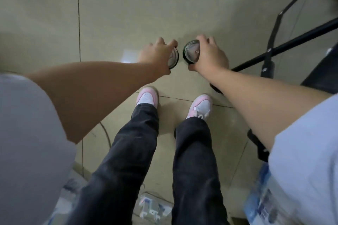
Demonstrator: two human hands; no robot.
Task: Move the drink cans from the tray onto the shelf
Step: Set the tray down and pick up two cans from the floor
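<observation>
Head view, looking straight down. Left hand (157, 55) wrapped around left can (173, 58); right hand (212, 55) wrapped around right can (191, 52). Both cans upright, side by side at frame centre, held above tiled floor (118, 5). Pink shoes (147, 97) below. Black metal frame (285, 42) at right.

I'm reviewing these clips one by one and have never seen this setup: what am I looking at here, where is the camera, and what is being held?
There is no machine here. One wide-angle camera sits on a person's head and looks down, so you see their own arms, legs and pink and white shoes on a tiled floor. The left hand grips one drink can and the right hand grips a second can; both are carried in the air with their tops facing the camera. A black metal frame stands on the right. Neither tray nor shelf is clearly visible.
</observation>
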